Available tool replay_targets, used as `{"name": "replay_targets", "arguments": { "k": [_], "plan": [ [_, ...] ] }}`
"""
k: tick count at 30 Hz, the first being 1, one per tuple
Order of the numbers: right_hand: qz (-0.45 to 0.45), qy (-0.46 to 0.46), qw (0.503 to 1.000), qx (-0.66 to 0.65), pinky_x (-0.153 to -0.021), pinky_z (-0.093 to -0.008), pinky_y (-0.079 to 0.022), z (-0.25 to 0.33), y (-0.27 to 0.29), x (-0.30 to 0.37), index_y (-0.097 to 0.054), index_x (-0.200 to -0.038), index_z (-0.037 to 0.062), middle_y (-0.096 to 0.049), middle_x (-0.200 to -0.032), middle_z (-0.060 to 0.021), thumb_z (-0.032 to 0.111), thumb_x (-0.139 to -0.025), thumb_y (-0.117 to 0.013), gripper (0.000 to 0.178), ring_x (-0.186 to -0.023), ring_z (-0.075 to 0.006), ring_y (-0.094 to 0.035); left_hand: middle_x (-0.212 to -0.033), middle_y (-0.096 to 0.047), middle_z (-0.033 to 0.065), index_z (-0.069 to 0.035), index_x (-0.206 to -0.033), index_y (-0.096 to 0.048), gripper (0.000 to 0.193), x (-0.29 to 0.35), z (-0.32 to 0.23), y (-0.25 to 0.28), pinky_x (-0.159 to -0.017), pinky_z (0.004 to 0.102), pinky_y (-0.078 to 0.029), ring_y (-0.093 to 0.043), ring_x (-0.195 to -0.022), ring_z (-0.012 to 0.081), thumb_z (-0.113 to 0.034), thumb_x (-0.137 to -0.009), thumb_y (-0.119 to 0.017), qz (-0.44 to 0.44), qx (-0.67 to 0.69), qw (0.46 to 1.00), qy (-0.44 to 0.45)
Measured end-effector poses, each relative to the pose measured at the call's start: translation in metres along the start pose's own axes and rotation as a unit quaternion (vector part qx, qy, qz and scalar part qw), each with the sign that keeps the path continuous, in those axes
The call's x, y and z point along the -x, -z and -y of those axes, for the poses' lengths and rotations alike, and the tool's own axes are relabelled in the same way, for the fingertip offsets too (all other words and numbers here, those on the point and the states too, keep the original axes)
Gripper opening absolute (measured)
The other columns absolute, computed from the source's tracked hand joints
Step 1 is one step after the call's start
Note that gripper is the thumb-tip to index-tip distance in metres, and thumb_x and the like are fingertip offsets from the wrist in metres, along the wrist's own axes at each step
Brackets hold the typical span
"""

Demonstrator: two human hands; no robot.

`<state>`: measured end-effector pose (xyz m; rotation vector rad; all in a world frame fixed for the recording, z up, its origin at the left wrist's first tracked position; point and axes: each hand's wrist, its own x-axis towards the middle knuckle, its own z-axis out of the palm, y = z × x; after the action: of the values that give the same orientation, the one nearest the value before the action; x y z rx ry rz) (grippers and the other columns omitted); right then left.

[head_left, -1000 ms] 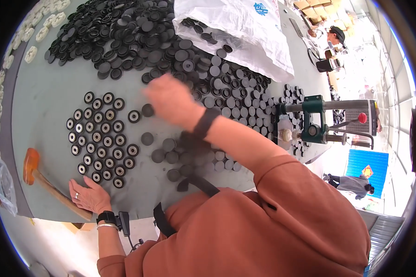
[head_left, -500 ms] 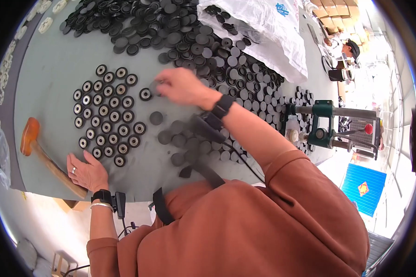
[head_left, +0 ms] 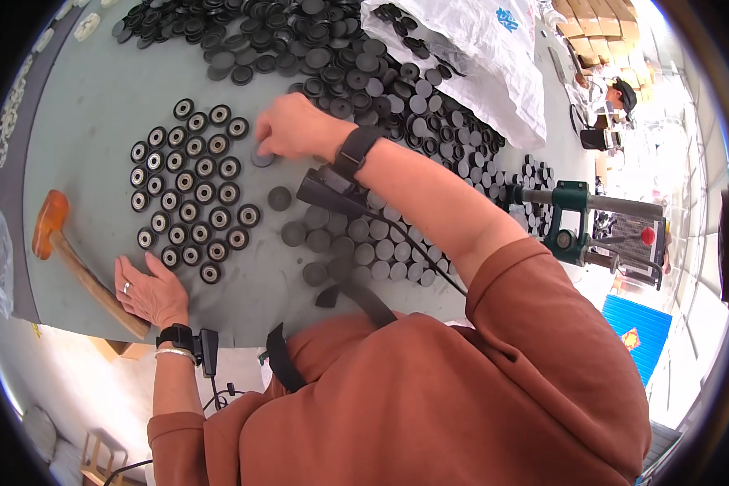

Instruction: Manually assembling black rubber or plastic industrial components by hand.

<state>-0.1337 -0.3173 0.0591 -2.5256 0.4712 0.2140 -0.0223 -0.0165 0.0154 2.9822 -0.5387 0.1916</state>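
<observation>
My right hand [head_left: 304,128] is at the middle of the table with thumb and fingers pinched on the edge of a flat grey disc [head_left: 262,158]. What lies beneath that disc is hidden. To its left stand several black wheels with metal bearing centres [head_left: 188,211], grouped face up. My left hand [head_left: 155,293] lies flat on the table below this group, fingers spread and holding nothing. Beside it rests a mallet with an orange head [head_left: 53,212], its wooden handle [head_left: 97,287] running down along the left hand.
A heap of black round caps [head_left: 316,61] fills the far side, by a white plastic sack [head_left: 494,77]. Loose grey discs [head_left: 381,251] lie near my right forearm. A green press [head_left: 571,219] stands at the right; beyond it sits another person [head_left: 620,97].
The grey disc has come down over the spot where a single wheel showed, and that wheel is covered. My left hand stays in place. The whole view has shifted slightly.
</observation>
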Motion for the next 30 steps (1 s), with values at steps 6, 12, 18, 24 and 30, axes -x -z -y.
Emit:
{"name": "replay_targets", "arguments": {
  "k": [6,12,18,24,30],
  "plan": [
    [0.113,-0.046,0.992,0.045,-0.063,-0.0361,-0.05,-0.015,0.005,-0.013,-0.067,-0.068,0.0043,-0.064,-0.066,-0.0115,0.047,-0.066,-0.07,0.043,-0.067,-0.0291,-0.062,-0.132,-0.041,0.0074,-0.005,-0.125,-0.045,0.05,0.002,0.001,0.001,-0.1,0.0424,-0.027,-0.036,-0.121,0.0296,-0.039,-0.088,-0.047,-0.006,-0.006,1.0,-0.008],
    [0.08,0.017,0.987,0.139,-0.065,-0.0364,-0.049,-0.011,0.011,-0.02,-0.067,-0.077,0.0051,-0.064,-0.071,-0.0126,0.048,-0.065,-0.071,0.044,-0.071,-0.0303,-0.062,-0.131,-0.042,0.0066,-0.005,-0.125,-0.046,0.05,0.001,-0.002,-0.002,-0.099,0.0428,-0.028,-0.036,-0.121,0.0295,-0.04,-0.088,-0.046,-0.006,-0.028,1.0,-0.004],
    [-0.019,0.048,0.996,0.067,-0.067,-0.0398,-0.05,0.009,-0.008,0.038,-0.068,-0.082,0.0107,-0.063,-0.085,-0.0122,0.027,-0.072,-0.066,0.02,-0.082,-0.0297,-0.062,-0.131,-0.043,0.0051,-0.005,-0.125,-0.046,0.051,0.002,0.004,-0.007,-0.098,0.0421,-0.029,-0.037,-0.119,0.0283,-0.04,-0.088,-0.047,-0.023,-0.022,0.999,-0.007],
    [-0.098,-0.068,0.986,0.117,-0.066,-0.0387,-0.049,-0.014,0.002,0.11,-0.064,-0.08,0.0107,-0.056,-0.082,-0.0125,0.025,-0.076,-0.06,0.015,-0.079,-0.0283,-0.058,-0.131,-0.041,0.0044,-0.006,-0.126,-0.044,0.051,0.001,0.001,-0.003,-0.097,0.0428,-0.03,-0.036,-0.12,0.0278,-0.04,-0.089,-0.046,-0.003,-0.026,1.0,0.003],
    [-0.18,-0.108,0.968,0.135,-0.069,-0.0398,-0.05,-0.049,0.017,0.071,-0.059,-0.084,-0.0002,-0.055,-0.091,-0.0183,0.016,-0.079,-0.059,0.017,-0.082,-0.0327,-0.059,-0.131,-0.042,0.0058,-0.005,-0.125,-0.046,0.051,0.0,0.0,-0.003,-0.098,0.0433,-0.03,-0.037,-0.12,0.0286,-0.04,-0.088,-0.046,-0.009,-0.033,0.999,0.001]
  ]
}}
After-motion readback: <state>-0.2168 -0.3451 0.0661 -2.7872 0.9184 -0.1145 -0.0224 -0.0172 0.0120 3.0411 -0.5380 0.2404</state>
